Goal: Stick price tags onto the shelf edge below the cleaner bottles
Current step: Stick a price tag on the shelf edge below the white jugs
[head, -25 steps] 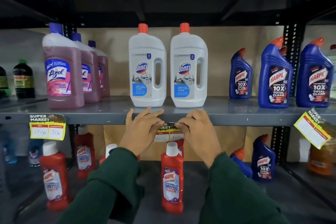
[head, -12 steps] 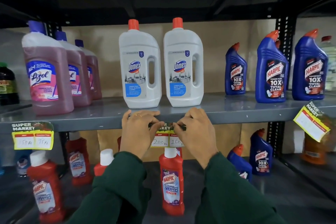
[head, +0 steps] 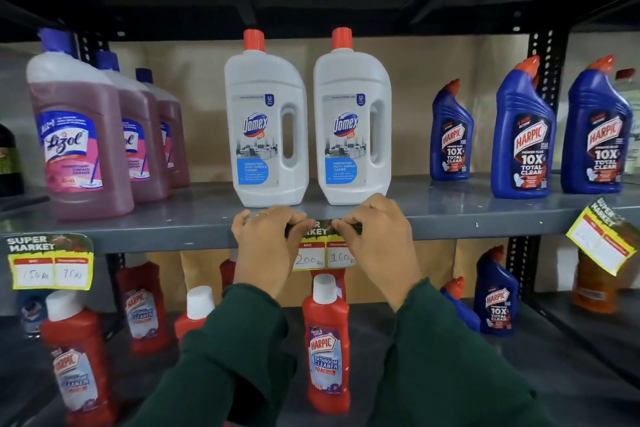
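A yellow price tag (head: 320, 251) hangs against the grey shelf edge (head: 467, 227), right below two white Domex bottles (head: 268, 135). It reads 200 and 160. My left hand (head: 268, 246) pinches the tag's top left corner with thumb and fingers against the edge. At the top right corner my right hand (head: 375, 243) does the same. Both hands cover the tag's sides. Another tag (head: 50, 262) is stuck on the edge under the pink Lizol bottles (head: 78, 139). A third tag (head: 604, 241) hangs tilted at the right under the blue Harpic bottles (head: 523, 135).
Red Harpic bathroom cleaner bottles (head: 327, 347) stand on the lower shelf, one directly under my hands. More blue Harpic bottles (head: 495, 295) stand lower right. A black perforated upright (head: 542, 48) runs at the right. A dark shelf spans overhead.
The view has moved closer to the shelf. Both hands stay on the tag's top corners, and more of its price boxes shows between them.
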`<state>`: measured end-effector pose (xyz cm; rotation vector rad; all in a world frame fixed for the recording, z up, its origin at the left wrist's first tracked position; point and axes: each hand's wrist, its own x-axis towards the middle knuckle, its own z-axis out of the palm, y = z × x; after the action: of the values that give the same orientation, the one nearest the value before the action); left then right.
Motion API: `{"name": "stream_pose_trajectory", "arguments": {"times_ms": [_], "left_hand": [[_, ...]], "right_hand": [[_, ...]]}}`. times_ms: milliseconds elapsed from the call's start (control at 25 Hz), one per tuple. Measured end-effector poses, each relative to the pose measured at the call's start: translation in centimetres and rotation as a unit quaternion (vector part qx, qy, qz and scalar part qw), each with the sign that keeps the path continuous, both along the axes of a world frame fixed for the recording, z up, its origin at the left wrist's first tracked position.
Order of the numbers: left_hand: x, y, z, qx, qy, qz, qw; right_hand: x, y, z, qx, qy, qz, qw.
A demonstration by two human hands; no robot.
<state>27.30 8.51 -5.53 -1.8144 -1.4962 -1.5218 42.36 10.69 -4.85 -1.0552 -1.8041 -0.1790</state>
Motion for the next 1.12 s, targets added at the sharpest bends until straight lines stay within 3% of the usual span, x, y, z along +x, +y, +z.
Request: {"name": "stream_pose_trajectory", "arguments": {"times_ms": [160,360,800,1040,1120], "left_hand": [[-0.2,0.2,0.2,-0.025,-0.089,-0.016,0.996],[0.1,0.9,-0.5,-0.025,0.015,0.049,0.998],[-0.6,0.9,-0.9,-0.008,0.012,0.053,0.998],[-0.1,0.8,-0.6,-0.025,-0.059,0.008,0.998],[0.9,0.7,0.0,0.000,-0.122,0.013,0.992]], "right_hand": [[0.6,0.2,1.0,-0.021,0.024,0.008,0.999],[0.4,0.5,0.6,-0.014,-0.045,-0.046,0.998],[1.8,1.3,-0.5,0.043,-0.038,0.027,0.998],[3.0,1.0,-0.1,0.045,-0.092,0.097,0.990],[4.3,0.8,0.2,0.002,-0.043,0.166,0.985]]}}
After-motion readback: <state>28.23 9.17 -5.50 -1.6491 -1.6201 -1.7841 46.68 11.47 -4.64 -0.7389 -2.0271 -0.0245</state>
